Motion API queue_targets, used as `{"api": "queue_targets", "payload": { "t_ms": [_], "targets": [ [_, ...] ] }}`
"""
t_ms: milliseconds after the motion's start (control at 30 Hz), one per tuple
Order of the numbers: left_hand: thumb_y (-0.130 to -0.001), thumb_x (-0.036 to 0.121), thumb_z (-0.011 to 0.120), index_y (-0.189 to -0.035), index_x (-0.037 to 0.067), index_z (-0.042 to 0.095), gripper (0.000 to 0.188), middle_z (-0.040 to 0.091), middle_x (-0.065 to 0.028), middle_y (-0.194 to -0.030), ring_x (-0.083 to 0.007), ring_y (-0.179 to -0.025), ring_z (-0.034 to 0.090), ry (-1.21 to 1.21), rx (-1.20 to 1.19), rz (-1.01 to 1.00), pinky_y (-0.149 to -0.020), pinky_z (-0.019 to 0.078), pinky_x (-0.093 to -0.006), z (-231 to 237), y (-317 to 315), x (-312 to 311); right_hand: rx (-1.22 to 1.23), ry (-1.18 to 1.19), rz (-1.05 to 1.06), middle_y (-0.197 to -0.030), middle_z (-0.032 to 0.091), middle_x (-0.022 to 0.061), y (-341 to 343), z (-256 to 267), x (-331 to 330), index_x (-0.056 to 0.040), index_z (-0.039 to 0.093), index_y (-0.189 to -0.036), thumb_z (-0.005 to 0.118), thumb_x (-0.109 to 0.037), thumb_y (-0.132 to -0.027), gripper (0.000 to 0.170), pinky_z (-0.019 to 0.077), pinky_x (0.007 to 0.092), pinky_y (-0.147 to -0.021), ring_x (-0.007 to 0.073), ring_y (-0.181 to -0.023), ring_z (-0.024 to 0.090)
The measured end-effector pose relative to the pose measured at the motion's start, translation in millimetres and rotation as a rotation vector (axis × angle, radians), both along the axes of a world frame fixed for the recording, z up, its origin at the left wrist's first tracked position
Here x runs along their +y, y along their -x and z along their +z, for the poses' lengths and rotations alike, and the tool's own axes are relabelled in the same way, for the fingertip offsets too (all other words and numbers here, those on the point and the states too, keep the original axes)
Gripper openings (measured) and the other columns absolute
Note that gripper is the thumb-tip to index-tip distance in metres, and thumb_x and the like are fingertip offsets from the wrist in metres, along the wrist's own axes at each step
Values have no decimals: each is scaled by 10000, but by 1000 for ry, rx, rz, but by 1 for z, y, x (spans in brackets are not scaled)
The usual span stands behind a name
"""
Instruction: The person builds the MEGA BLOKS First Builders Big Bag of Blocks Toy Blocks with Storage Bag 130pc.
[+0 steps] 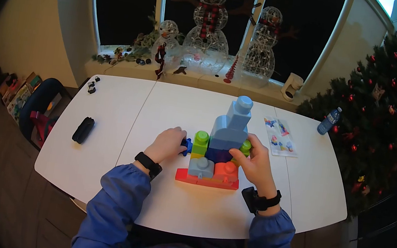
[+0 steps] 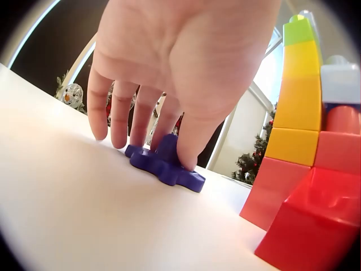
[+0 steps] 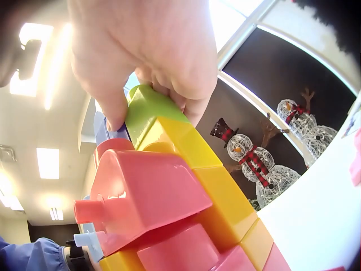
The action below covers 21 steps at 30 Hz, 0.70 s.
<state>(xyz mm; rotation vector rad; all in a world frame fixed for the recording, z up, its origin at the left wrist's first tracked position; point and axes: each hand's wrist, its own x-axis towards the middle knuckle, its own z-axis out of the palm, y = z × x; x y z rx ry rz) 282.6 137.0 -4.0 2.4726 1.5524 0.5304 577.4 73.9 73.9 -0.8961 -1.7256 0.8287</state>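
A block structure stands upright on the table: a red base [image 1: 206, 181], grey-blue and coral blocks in front, green blocks [image 1: 200, 143] at the sides and a tall light blue tower [image 1: 228, 133]. My right hand [image 1: 256, 165] grips the green block [image 3: 148, 110] on its right side, thumb in front and fingers behind. Left of the structure, my left hand [image 1: 167, 145] pinches the stud of a flat, dark blue piece with rounded lobes [image 2: 163, 166] between thumb and fingers. That piece lies on the table, apart from the structure; its outer fingers hang straight down beside it.
A black case [image 1: 83, 129] lies at the left of the white table [image 1: 94, 180], with small dark items [image 1: 92, 87] at the back left. On the right are a picture sheet [image 1: 281, 136] and a water bottle [image 1: 329, 120]. Wire snowmen [image 1: 207, 34] stand on the windowsill.
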Motion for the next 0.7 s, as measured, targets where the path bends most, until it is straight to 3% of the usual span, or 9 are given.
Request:
{"api": "queue_targets", "payload": {
  "t_ms": [67,167,233,333,533,700],
  "targets": [
    [-836,201,802,-1050,39,664,302,688,-158,-1049,-377,-988,671,12,-52,14,-872,560,-450,12,1,-10,-26,69,16,-1065,683,54,-1,3,-3,27,600,-1293,760,-45,-946,389,558,278,-845,108,-970,635],
    [-810,155,802,-1025,41,624,302,668,-152,-1016,-354,-976,671,29,-242,104,-837,569,-430,47,6,-41,26,-46,-8,-904,716,56,2,-2,0,20,634,-1248,806,-99,-910,397,533,263,-762,97,-816,661],
    [-784,113,802,-1015,39,605,313,637,-146,-1005,-317,-977,667,49,-400,147,-798,582,-408,70,11,-73,18,-24,-14,-910,717,61,3,2,-3,21,634,-1249,805,-101,-912,397,533,264,-769,99,-820,660],
    [-749,20,851,-987,34,566,371,611,-127,-1080,-288,-935,668,-61,-506,101,-779,585,-356,83,20,-113,10,-46,-18,-925,720,68,3,1,-2,22,633,-1248,804,-103,-914,395,533,267,-783,104,-835,658],
    [-757,12,906,-1030,41,610,404,597,-77,-1104,-212,-1005,661,68,-746,-114,-833,591,-306,78,5,-154,29,-36,-9,-954,724,76,3,-1,-1,24,628,-1248,804,-108,-917,398,534,275,-807,111,-865,657],
    [-774,45,903,-1081,64,666,388,632,-116,-1221,-262,-1080,657,133,-664,-282,-902,564,-347,76,-22,-159,26,-16,-2,-973,726,77,1,-1,-1,24,626,-1253,799,-107,-921,397,534,275,-817,112,-882,655]
  ]
}}
